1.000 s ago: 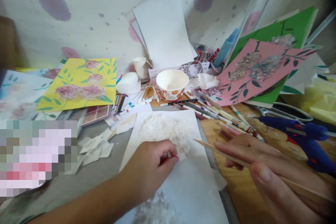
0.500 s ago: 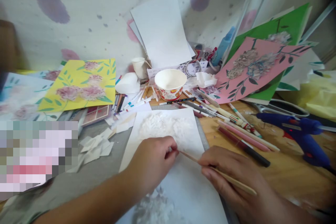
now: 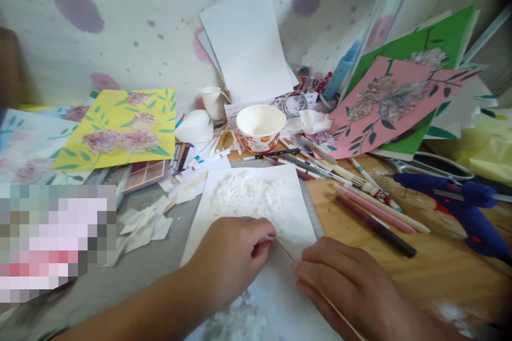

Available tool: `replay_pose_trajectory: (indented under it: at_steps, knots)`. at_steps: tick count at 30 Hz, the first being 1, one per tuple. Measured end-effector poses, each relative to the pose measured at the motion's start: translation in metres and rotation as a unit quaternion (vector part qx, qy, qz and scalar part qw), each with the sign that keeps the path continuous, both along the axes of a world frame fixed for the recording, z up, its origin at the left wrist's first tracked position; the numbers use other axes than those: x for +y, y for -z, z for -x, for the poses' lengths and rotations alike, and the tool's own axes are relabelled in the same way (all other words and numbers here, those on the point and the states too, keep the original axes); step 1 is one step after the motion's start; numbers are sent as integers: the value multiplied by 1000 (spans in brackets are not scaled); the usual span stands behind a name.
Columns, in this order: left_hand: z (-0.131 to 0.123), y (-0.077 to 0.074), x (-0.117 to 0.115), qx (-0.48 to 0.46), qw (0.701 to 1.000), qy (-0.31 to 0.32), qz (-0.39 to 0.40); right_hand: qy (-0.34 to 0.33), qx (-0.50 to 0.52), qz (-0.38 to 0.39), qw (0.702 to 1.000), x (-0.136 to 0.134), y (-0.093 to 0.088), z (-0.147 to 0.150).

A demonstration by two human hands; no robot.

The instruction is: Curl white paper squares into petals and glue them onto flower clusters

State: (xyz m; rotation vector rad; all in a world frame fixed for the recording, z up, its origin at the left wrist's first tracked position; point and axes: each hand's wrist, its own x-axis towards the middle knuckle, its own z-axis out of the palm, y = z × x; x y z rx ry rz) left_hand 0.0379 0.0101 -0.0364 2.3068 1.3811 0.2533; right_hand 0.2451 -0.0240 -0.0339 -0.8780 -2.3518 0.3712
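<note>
My left hand (image 3: pixel 236 250) is closed in a pinch over the white sheet, with a sliver of white paper (image 3: pixel 271 237) showing at its fingertips. The tip of a thin wooden stick (image 3: pixel 285 249) meets that pinch. Wrapped round the stick's middle is my right hand (image 3: pixel 344 277), just to the right. Under both hands lies the white sheet (image 3: pixel 298 224), bearing ruffled white paper clusters (image 3: pixel 244 194) near its top. Another ruffled cluster (image 3: pixel 244 319) near the bottom is partly hidden by my left arm.
Cut paper squares (image 3: pixel 148 224) lie left of the sheet. Behind it stands a paper bowl (image 3: pixel 262 138) among scattered pens. A blue glue gun (image 3: pixel 460 197) and markers (image 3: pixel 374 224) rest at right. Flower pictures on yellow card (image 3: pixel 116 112) and pink card (image 3: pixel 384 128) flank the table.
Both hands have come slightly lower, towards me. The stick has turned in my right hand and now points more steeply, its tip still at my left fingers.
</note>
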Motion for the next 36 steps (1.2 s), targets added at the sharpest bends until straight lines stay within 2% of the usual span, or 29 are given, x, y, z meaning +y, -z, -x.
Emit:
replay_pose_trajectory:
  at_steps: [6, 11, 13, 16, 18, 22, 25, 28, 33, 36]
  knots:
    - [2, -3, -2, 44, 999, 27, 0, -11, 2, -7, 1000, -1, 3, -5]
    - [4, -5, -4, 59, 998, 28, -1, 84, 97, -19, 992, -1, 1, -40]
    - [6, -7, -4, 57, 998, 23, -8, 86, 71, 3, 994, 3, -1, -51]
    - [9, -12, -4, 46, 999, -1, -27, 44, 12, 58, 997, 8, -3, -57]
    - [11, -15, -3, 23, 998, -18, -47, 32, -31, 96, 994, 9, -4, -53]
    - [14, -19, -4, -27, 996, -50, -76, 109, -94, 133, 981, 7, -1, -38]
    - [14, -20, -5, -53, 994, -61, -79, 126, -107, 130, 978, 7, 4, -27]
    - [12, -22, -7, -89, 993, -60, -54, 100, -57, 140, 983, 9, 4, -20]
    - [8, -23, -7, -182, 981, -16, 64, 67, 86, 179, 978, 13, -5, -6]
    - [7, -23, -7, -223, 971, -26, 82, 66, 124, 193, 971, 18, -10, 8]
